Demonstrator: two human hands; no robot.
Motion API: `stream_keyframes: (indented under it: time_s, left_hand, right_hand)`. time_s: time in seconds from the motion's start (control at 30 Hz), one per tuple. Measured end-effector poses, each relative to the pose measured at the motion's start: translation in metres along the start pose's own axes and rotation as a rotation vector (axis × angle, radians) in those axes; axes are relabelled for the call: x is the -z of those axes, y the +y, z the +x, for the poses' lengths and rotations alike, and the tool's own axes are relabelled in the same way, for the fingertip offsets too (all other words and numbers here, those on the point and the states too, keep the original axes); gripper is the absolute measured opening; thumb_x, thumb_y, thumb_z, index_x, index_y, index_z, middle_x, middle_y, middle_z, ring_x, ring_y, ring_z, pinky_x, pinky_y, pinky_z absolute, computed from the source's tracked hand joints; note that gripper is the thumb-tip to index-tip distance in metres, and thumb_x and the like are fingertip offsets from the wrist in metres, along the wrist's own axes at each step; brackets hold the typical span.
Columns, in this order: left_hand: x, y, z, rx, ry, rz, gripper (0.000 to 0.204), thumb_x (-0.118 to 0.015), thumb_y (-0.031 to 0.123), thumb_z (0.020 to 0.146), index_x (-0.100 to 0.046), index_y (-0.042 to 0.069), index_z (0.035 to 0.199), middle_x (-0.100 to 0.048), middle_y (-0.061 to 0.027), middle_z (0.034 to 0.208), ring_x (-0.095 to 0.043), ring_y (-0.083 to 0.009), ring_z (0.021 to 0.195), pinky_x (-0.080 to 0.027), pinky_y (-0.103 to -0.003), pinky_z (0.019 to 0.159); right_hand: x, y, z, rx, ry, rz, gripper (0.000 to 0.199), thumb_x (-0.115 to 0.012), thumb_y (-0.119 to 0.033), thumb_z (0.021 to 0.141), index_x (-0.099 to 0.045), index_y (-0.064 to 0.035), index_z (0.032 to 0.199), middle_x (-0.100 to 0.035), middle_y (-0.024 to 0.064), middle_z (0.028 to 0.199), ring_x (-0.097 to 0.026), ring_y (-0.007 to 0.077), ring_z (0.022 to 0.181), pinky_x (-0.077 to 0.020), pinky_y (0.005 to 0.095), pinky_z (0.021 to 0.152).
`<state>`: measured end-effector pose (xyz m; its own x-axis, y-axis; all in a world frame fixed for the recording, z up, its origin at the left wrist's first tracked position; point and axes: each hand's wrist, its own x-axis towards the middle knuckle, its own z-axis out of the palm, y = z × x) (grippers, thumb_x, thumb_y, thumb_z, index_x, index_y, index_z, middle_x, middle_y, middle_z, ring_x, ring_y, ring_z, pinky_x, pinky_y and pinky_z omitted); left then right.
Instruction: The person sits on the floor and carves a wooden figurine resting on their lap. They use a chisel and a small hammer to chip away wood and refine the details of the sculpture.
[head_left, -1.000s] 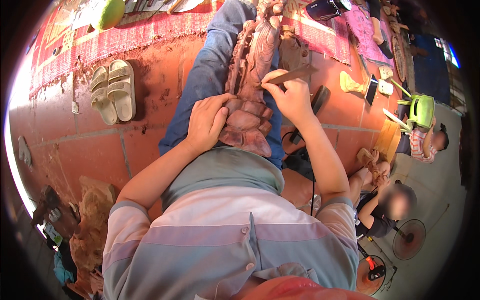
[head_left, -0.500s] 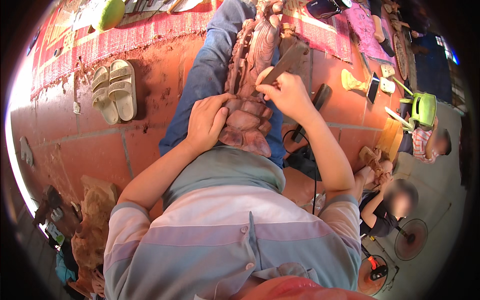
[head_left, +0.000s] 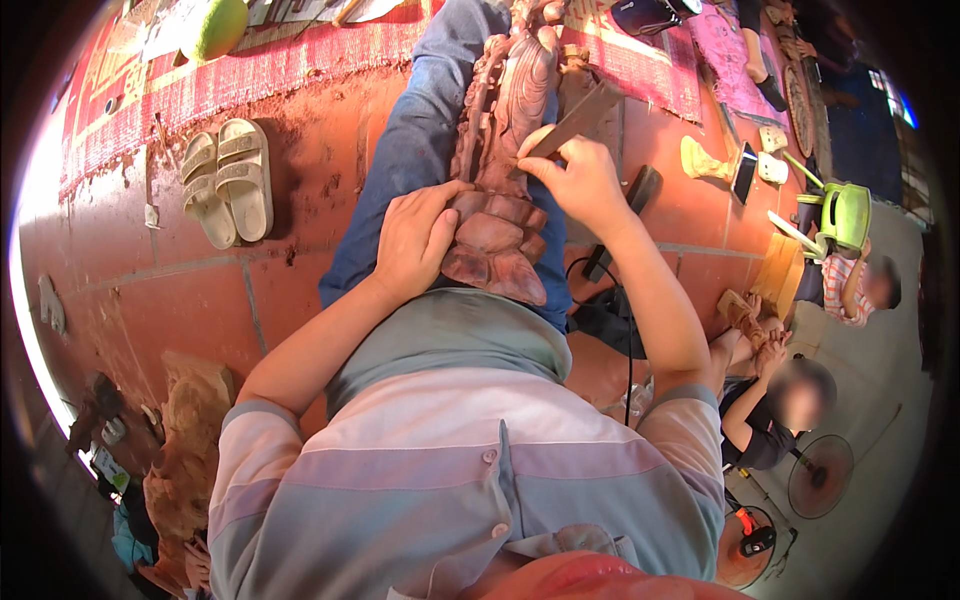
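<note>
A reddish-brown carved wooden statue (head_left: 494,236) lies along my lap, its rock-like base toward my belly and its figure pointing away. My left hand (head_left: 413,240) rests on the left side of the base, fingers curled over its edge and gripping it. In my right hand (head_left: 577,180) is a flat brown strip (head_left: 577,120), which looks like sandpaper, pinched between thumb and fingers. Its near end is by the lower part of the carved figure, just above the base. Whether that end touches the wood is hidden by my fingers.
Sandals (head_left: 230,185) stand on the tiled floor at left. A red woven mat (head_left: 250,95) with a green round fruit (head_left: 211,30) lies beyond. A black cable (head_left: 629,370) hangs by my right forearm. At right are a green chair (head_left: 846,215), seated people and a fan (head_left: 821,476).
My right hand has shifted slightly right with the strip. The statue's base has turned or slid a little; my left hand stays on it.
</note>
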<state>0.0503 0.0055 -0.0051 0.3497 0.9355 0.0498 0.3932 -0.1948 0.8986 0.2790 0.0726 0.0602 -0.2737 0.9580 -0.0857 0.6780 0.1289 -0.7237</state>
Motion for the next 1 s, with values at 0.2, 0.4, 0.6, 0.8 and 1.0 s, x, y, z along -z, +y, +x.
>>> stream_keyframes:
  time_s: [0.2,0.4,0.6,0.8,1.0]
  left_hand:
    - [-0.001,0.004,0.002,-0.023,0.052,-0.012,0.032,-0.044,0.020,0.094,-0.059,0.008,0.119,-0.065,-0.0119,0.110,-0.059,-0.0293,0.106,-0.038,-0.040,0.094]
    - [0.000,0.005,0.001,-0.042,0.056,-0.018,0.032,-0.043,0.021,0.094,-0.059,0.008,0.119,-0.065,-0.0117,0.110,-0.059,-0.0290,0.106,-0.038,-0.041,0.094]
    - [-0.001,0.004,0.001,-0.022,0.052,-0.014,0.033,-0.044,0.022,0.093,-0.060,0.008,0.118,-0.065,-0.0120,0.110,-0.059,-0.0292,0.105,-0.038,-0.041,0.093]
    - [0.000,0.004,0.002,-0.028,0.041,-0.004,0.033,-0.044,0.021,0.093,-0.060,0.008,0.118,-0.065,-0.0122,0.109,-0.059,-0.0293,0.105,-0.038,-0.041,0.093]
    - [0.002,0.008,0.004,-0.033,0.037,-0.011,0.033,-0.044,0.020,0.092,-0.060,0.008,0.118,-0.065,-0.0118,0.109,-0.059,-0.0292,0.104,-0.038,-0.040,0.093]
  right_hand:
    - [-0.006,0.013,-0.006,0.110,0.137,-0.068,0.008,-0.071,-0.008,0.084,-0.067,-0.0033,0.089,-0.068,0.0068,0.081,-0.064,0.0152,0.072,-0.0496,0.0286,0.066]
    - [-0.003,-0.004,0.001,-0.194,-0.119,0.301,0.008,-0.070,-0.006,0.086,-0.065,-0.0010,0.089,-0.063,0.0028,0.077,-0.061,0.0086,0.073,-0.0494,0.0258,0.067]
    - [0.001,0.008,0.015,-0.064,-0.058,-0.035,0.019,-0.072,-0.015,0.083,-0.067,0.0000,0.092,-0.068,0.0114,0.083,-0.065,0.0213,0.076,-0.0511,0.0343,0.071]
    - [-0.004,0.013,0.015,-0.009,-0.080,-0.056,0.025,-0.074,-0.025,0.080,-0.070,-0.0047,0.093,-0.067,0.0181,0.081,-0.066,0.0361,0.074,-0.0507,0.0424,0.066]
    - [-0.002,0.009,0.014,0.060,-0.066,-0.016,0.017,-0.072,-0.018,0.081,-0.071,-0.0060,0.093,-0.069,0.0153,0.084,-0.068,0.0316,0.079,-0.0522,0.0377,0.069]
